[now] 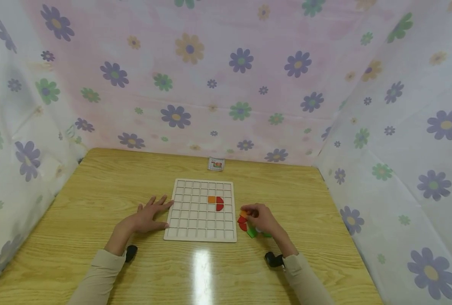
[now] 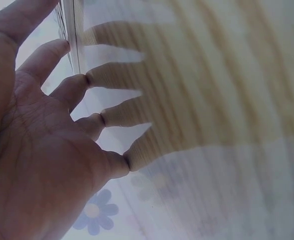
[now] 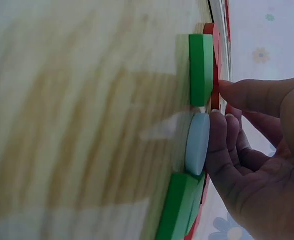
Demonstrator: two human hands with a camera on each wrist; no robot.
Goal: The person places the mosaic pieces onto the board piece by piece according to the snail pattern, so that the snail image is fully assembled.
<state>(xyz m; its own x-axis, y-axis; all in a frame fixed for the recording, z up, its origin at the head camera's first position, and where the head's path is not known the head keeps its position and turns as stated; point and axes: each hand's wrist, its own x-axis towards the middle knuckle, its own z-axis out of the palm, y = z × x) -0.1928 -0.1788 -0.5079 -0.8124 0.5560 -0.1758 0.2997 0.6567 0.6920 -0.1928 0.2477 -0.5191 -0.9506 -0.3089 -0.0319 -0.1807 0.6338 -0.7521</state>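
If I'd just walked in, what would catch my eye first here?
Probably the flowery cloth walling in the wood-grain table's back and sides. Next, on it, the pale gridded board, with an orange piece and two red pieces in its squares. Then the right hand, beside the board at some loose coloured pieces.

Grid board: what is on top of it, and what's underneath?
On the grid board sit an orange square and two red rounded pieces, with the left hand at its left edge. The board hides whatever is under it.
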